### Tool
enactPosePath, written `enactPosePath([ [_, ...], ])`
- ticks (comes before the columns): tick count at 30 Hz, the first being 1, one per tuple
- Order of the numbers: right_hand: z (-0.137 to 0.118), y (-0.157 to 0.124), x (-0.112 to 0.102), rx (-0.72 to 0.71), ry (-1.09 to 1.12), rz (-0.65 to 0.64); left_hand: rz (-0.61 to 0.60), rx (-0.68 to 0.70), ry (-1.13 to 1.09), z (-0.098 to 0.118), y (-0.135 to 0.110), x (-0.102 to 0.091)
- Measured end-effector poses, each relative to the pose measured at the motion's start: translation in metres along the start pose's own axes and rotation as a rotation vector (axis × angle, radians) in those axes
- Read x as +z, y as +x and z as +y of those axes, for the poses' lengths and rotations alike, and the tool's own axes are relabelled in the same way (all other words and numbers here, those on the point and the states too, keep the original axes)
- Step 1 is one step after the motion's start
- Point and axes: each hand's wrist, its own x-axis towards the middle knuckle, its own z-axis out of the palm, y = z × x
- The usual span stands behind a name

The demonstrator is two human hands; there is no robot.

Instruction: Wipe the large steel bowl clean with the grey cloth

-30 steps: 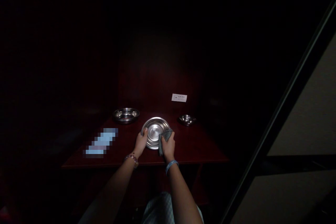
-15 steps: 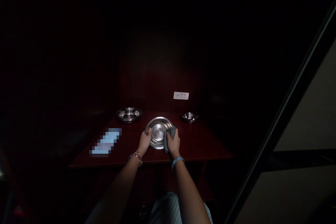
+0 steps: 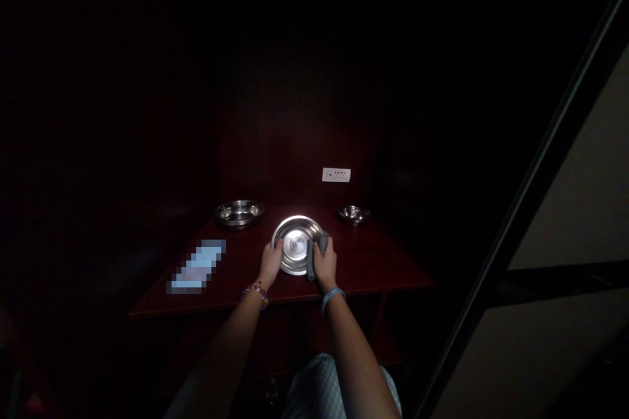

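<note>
A shiny round steel basin (image 3: 295, 243) is held up over the front of the dark red table, its inside facing me. My left hand (image 3: 270, 263) grips its left rim, thumb on the inner side. On the opposite rim, my right hand (image 3: 325, 264) is closed around a folded grey cloth (image 3: 311, 260), which presses against the basin's right side. The fingers behind the rim are hidden on both sides.
Behind to the left stands a wider steel basin (image 3: 239, 215), and to the right a smaller steel bowl (image 3: 354, 215). A blurred-out pale rectangle (image 3: 199, 267) lies on the table (image 3: 378, 265) at left. A white socket panel (image 3: 337, 175) is on the back wall.
The basin has tilted slightly, and its inside now catches more light. Both hands keep their holds, the cloth staying at the right rim. The view has shifted a little.
</note>
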Motion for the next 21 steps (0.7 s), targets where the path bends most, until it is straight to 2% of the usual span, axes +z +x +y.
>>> enactPosePath([
  [6,-0.0012,0.0012,-0.0012,0.066,-0.088,0.031,-0.038,0.023,-0.02,0.005,-0.0032,-0.0013],
  [17,-0.001,0.006,-0.0048,0.043,0.116,0.124,-0.153,0.009,0.003,0.0035,-0.0025,-0.0038],
  [21,-0.0054,0.0028,-0.0063,0.054,0.011,0.144,-0.139,-0.003,0.057,0.005,-0.002,-0.0047],
])
